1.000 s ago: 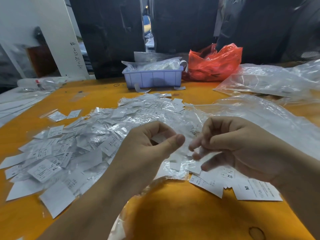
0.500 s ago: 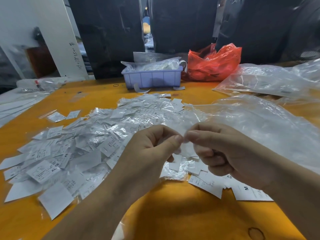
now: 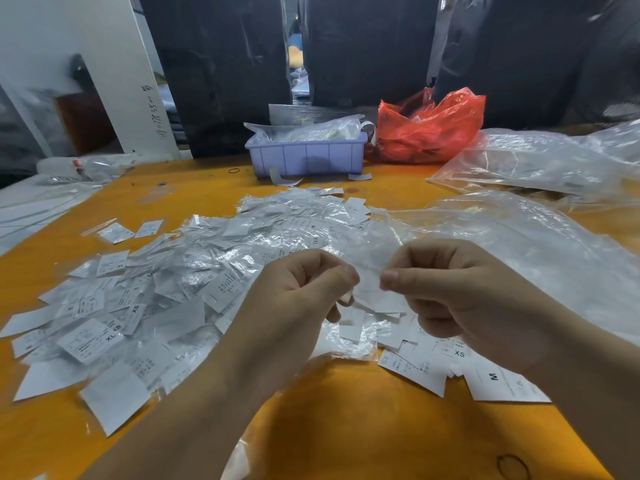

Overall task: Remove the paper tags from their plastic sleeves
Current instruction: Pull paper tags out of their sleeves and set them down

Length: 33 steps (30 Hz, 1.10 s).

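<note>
Both hands are working close together above the near middle of the orange surface (image 3: 346,427). The left hand (image 3: 298,306) is pinching one edge of a small sleeved tag (image 3: 372,287) between thumb and curled fingers, and the right hand (image 3: 460,299) is pinching the opposite edge the same way, thumb on top. The tag is hanging between the two thumbs, held up off the surface; whether the paper is already sliding out of its plastic sleeve I cannot tell.

Beneath and to the left of the hands, a broad heap of sleeved tags (image 3: 194,271) is spreading across the middle of the surface toward its left edge, the plastic glinting and size letters such as XS and XL showing on some of them. Just under the right wrist, near the front edge, a small pile of bare paper tags (image 3: 485,379) is lying flat, one marked M and another XS.

A large clear plastic bag (image 3: 519,251) is lying crumpled on the right side of the surface, reaching behind the right hand. Toward the back edge, a lilac plastic bin (image 3: 304,155) is sitting with clear plastic bulging out of its top, and a red plastic bag (image 3: 429,128) is resting just beside it on the right. A rubber band (image 3: 512,465) is lying near the front right corner.
</note>
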Motion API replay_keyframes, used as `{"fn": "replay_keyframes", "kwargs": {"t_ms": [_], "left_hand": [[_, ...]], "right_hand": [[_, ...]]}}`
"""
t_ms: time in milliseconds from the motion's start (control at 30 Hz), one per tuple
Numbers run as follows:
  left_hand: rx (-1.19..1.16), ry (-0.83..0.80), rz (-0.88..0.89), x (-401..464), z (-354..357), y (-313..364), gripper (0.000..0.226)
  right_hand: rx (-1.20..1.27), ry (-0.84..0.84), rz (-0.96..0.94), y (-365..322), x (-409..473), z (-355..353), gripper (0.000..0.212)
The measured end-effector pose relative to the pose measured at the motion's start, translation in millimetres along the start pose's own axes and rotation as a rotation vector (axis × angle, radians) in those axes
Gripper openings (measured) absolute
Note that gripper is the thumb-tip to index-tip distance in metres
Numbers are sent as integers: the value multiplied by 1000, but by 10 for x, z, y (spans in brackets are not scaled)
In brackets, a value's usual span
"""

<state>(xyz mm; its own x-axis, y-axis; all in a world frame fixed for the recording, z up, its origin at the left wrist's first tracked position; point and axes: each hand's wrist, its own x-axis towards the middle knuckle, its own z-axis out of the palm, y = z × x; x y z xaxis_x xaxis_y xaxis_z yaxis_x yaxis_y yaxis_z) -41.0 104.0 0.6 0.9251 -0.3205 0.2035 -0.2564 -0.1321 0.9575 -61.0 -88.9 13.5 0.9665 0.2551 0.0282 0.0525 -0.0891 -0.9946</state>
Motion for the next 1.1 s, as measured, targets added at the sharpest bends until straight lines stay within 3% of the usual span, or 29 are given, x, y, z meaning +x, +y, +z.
{"fn": "replay_keyframes", "kwargs": {"t_ms": [267, 467, 700, 967, 1100], "left_hand": [[-94, -7, 1, -10, 16, 1, 15], [-101, -26, 56, -21, 52, 10, 22], [-6, -18, 86, -47, 54, -1, 18], [134, -65, 99, -78, 88, -37, 56], [92, -113, 79, -61, 85, -38, 23]], "right_hand": [[109, 10, -35, 12, 7, -12, 19], [107, -86, -24, 38, -3, 57, 25], [249, 116, -37, 7, 19, 25, 9], [336, 204, -71, -22, 37, -62, 28], [332, 192, -57, -7, 42, -66, 30]]}}
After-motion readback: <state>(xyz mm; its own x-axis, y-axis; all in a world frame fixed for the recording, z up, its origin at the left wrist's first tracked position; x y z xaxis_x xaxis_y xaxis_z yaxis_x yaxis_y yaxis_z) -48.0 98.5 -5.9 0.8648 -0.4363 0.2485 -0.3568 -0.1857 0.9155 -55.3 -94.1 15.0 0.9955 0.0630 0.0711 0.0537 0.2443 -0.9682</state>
